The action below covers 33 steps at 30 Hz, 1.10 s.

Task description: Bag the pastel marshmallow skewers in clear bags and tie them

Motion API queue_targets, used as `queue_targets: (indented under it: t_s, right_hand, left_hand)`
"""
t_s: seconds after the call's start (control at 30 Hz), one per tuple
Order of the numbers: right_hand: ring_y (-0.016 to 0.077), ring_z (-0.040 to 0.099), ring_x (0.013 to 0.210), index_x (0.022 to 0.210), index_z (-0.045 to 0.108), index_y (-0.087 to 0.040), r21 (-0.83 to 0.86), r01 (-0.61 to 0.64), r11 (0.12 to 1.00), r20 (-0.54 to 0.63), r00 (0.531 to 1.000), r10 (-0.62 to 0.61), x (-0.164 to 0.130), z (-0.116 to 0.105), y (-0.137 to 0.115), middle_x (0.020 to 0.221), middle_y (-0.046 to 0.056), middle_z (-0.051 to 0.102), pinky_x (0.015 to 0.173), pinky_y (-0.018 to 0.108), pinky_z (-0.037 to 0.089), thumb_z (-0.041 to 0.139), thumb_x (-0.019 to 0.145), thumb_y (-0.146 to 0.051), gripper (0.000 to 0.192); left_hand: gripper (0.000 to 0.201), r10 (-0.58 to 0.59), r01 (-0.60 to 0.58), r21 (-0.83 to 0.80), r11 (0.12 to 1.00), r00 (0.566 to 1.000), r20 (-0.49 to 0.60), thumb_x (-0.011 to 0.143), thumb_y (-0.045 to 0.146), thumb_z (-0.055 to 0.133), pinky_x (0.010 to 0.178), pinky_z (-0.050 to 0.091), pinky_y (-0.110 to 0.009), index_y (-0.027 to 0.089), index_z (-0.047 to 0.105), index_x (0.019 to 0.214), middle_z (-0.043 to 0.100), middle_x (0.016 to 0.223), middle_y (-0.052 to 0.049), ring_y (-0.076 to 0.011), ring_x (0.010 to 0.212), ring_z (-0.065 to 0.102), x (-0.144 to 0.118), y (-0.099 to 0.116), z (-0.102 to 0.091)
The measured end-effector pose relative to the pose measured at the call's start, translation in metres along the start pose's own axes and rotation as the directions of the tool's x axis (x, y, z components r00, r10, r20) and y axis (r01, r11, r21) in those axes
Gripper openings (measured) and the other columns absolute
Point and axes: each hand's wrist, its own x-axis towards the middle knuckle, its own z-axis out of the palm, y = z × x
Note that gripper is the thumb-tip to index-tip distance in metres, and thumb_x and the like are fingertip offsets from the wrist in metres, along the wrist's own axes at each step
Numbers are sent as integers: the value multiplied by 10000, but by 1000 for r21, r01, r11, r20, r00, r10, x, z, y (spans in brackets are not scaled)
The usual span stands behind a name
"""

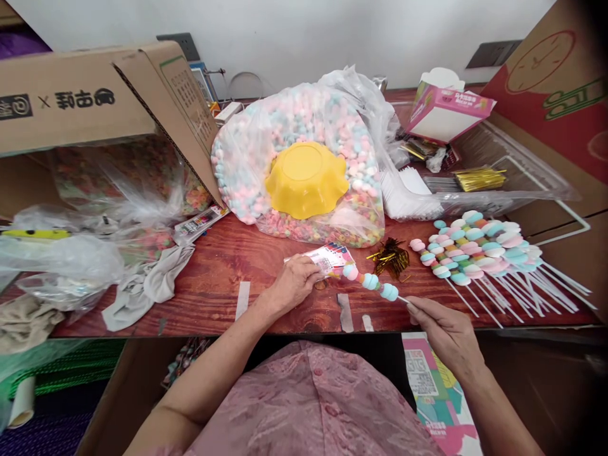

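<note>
One candy skewer [370, 281], its stick [403, 299] pinched in the right hand [444, 332], slants away leftward from it, tip [350, 272] beside the printed packaging [330, 258]; the left hand [295, 280], nearer that tip, touches the packaging, its grip unclear.

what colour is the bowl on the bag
The bowl is yellow, clearest in the head view.

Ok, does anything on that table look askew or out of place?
Yes: the yellow bowl looks upside down, base facing up, on the bag of candy. The pink box also looks tilted, not level, toward the back of the clear bin.
</note>
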Motion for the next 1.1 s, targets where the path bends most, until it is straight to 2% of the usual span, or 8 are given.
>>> queue_targets:
  t_s: [0.13,0.27,0.4,0.57,0.8,0.97,1.03,1.1]
  right_hand:
    - [203,704,685,918,760,-249,-38,51,998,31,998,-50,2,4,-1,835,42,758,631,322,589,610,851,-401,224]
    - [204,721,735,941,764,-246,-72,117,991,76,991,-112,2,4,-1,901,48,766,662,310,600,596,863,-360,218]
    - [222,737,776,915,769,-259,-125,197,972,123,976,-182,2,-4,2,885,41,771,718,329,617,599,862,-350,200]
    - [231,740,792,922,764,-261,-214,248,945,184,960,-211,1,-15,0,894,41,772,740,355,619,569,892,-383,232]
    - [207,725,790,982,749,-244,-371,362,855,269,923,-275,0,-10,-17,896,51,764,718,329,591,476,946,-334,289]
    - [191,721,824,1000,737,-223,-378,432,819,193,902,-387,7,-8,-22,926,46,762,758,301,574,486,948,-265,260]
    - [189,713,820,1015,728,-204,-378,472,797,192,882,-431,9,-9,-24,907,55,756,736,286,560,499,943,-242,243]
    - [186,702,800,1025,720,-192,-412,526,744,241,850,-468,11,-9,-29,878,58,744,703,279,540,480,939,-196,255]
  left_hand:
    - [245,8,-8,-38,999,1000,2,925,268,554,816,439,-315,184,734,781,694,833,-58,-168,829,597,-1,-1,0]
    - [236,42,-42,-3,999,999,9,934,254,539,825,433,-309,180,727,811,692,863,-60,-178,859,585,-2,0,-3]
    - [246,121,-122,35,992,992,24,947,225,504,836,428,-313,169,716,835,683,862,-65,-175,845,573,-4,-3,-2]
    - [234,184,-186,66,980,982,37,939,216,519,819,431,-323,160,714,823,681,844,-72,-176,828,578,-4,-9,5]
    - [267,251,-254,80,964,967,38,935,141,469,795,445,-312,177,729,886,673,882,-73,-186,883,551,-7,-7,9]
    - [293,324,-326,58,944,945,31,924,107,442,764,452,-295,180,726,915,662,895,-75,-176,855,545,-7,-9,8]
    - [294,341,-342,45,939,940,28,925,112,436,772,454,-300,174,722,892,664,896,-78,-176,854,555,-6,-11,8]
    - [281,350,-351,27,936,936,21,927,127,443,781,455,-303,171,717,886,667,896,-80,-176,856,564,-5,-13,9]
